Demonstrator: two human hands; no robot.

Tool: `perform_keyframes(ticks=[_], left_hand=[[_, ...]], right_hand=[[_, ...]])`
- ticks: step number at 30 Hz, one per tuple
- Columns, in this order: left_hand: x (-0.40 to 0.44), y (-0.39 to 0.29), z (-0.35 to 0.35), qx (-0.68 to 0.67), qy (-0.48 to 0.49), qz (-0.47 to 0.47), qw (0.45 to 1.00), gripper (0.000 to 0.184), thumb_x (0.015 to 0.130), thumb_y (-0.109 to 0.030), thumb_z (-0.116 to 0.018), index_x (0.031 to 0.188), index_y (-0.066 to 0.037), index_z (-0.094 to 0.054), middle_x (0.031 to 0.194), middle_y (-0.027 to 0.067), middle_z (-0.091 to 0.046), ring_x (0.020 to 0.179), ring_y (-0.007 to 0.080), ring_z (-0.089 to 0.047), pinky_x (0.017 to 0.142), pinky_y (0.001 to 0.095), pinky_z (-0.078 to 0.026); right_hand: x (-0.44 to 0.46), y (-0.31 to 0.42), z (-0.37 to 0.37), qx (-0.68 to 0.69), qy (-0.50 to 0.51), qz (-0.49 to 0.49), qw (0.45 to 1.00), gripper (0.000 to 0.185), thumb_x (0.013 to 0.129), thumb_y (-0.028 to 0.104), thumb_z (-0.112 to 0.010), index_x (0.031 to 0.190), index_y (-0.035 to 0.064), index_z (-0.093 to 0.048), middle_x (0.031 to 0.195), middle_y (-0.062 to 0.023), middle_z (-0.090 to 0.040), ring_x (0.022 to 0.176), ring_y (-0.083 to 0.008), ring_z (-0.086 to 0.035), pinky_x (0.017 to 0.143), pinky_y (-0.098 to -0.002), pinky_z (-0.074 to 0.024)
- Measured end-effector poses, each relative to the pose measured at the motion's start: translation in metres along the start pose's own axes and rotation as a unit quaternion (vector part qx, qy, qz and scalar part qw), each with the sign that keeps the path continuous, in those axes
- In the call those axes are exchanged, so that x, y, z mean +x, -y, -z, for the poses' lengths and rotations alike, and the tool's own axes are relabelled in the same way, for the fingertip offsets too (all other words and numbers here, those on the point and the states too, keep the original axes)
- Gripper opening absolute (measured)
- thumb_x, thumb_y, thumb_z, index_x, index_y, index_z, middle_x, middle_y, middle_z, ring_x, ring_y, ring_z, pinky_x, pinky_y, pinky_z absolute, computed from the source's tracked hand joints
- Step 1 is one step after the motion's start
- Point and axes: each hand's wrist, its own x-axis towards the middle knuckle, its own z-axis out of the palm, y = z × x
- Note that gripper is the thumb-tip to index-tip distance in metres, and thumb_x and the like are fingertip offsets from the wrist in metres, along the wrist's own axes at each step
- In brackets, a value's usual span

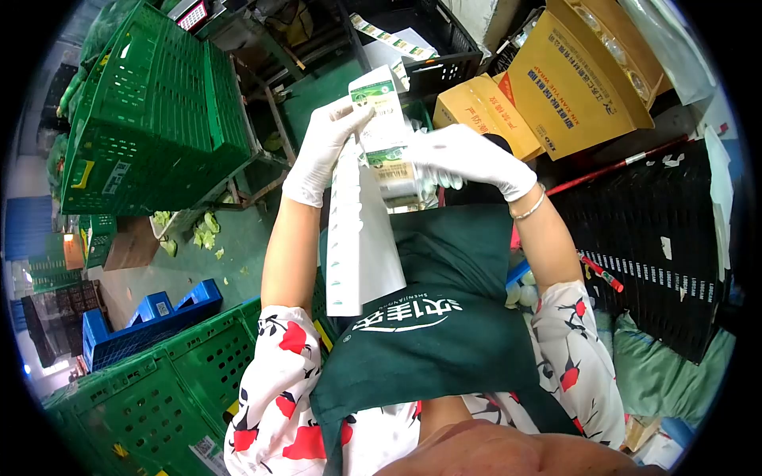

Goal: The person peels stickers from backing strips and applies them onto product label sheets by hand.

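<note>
Green crates (151, 119): stacked, on the person's left
Cardboard box (567, 87): yellow, flaps up, ahead and to the right
Dark green apron (429, 349): worn over a flowered blouse
Black crate (451, 77): ahead, more labelled paper inside
Label strip (344, 238): white, held up before the apron, its long end hanging down; step in hand, as judged, handling this strip; next move calls for a steady left hold and light right fingers, against creasing
Left hand (325, 147): white glove, thumb and fingers clamped on the strip near its top
Right hand (476, 156): white glove, beside the strip's printed part; fingertips blurred, closure and contact cannot be told
Printed labels (375, 95): green and white, along the strip's upper part
</note>
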Motion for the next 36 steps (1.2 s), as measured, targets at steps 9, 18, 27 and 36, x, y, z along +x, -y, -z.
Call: perform_keyframes(ticks=[9,18,27,36], left_hand=[[-0.002,0.014,-0.022,0.041,0.037,-0.041,0.998,0.031,0.092,-0.011,-0.066,0.12,0.002,-0.065,0.105,0.0043,-0.07,0.092,0.0068,-0.062,0.081,0.0233,-0.05],[-0.003,0.011,-0.001,0.042,0.052,0.018,0.998,0.032,0.094,-0.024,-0.066,0.112,0.002,-0.069,0.095,0.0019,-0.069,0.085,0.0059,-0.06,0.077,0.023,-0.049],[0.002,0.014,-0.013,0.029,0.023,-0.047,0.998,0.04,0.092,-0.011,-0.065,0.128,0.004,-0.06,0.11,0.0049,-0.068,0.089,0.0073,-0.06,0.08,0.0217,-0.048],[-0.006,0.01,-0.014,0.054,0.036,-0.011,0.998,0.042,0.09,-0.007,-0.067,0.129,0.005,-0.06,0.112,0.0059,-0.068,0.093,0.0072,-0.06,0.083,0.0223,-0.049]], right_hand=[[0.018,0.003,-0.02,0.246,-0.305,0.024,0.92,0.025,0.089,0.021,-0.072,0.1,-0.0008,-0.066,0.081,-0.0029,-0.067,0.074,-0.0051,-0.061,0.068,-0.0215,-0.0485],[0.015,-0.007,-0.016,0.101,-0.167,0.037,0.98,0.025,0.091,0.03,-0.069,0.088,0.0047,-0.068,0.065,0.0028,-0.056,0.06,-0.0034,-0.049,0.055,-0.021,-0.0397],[0.006,0.001,-0.007,0.192,-0.326,0.042,0.925,0.024,0.092,0.019,-0.069,0.108,0.0027,-0.063,0.092,-0.0066,-0.067,0.068,-0.0082,-0.063,0.062,-0.0236,-0.052],[0.028,0.002,-0.02,-0.01,-0.416,0.02,0.909,0.03,0.085,0.021,-0.076,0.101,-0.0001,-0.062,0.081,-0.0091,-0.068,0.071,-0.0133,-0.066,0.066,-0.0273,-0.0534]])
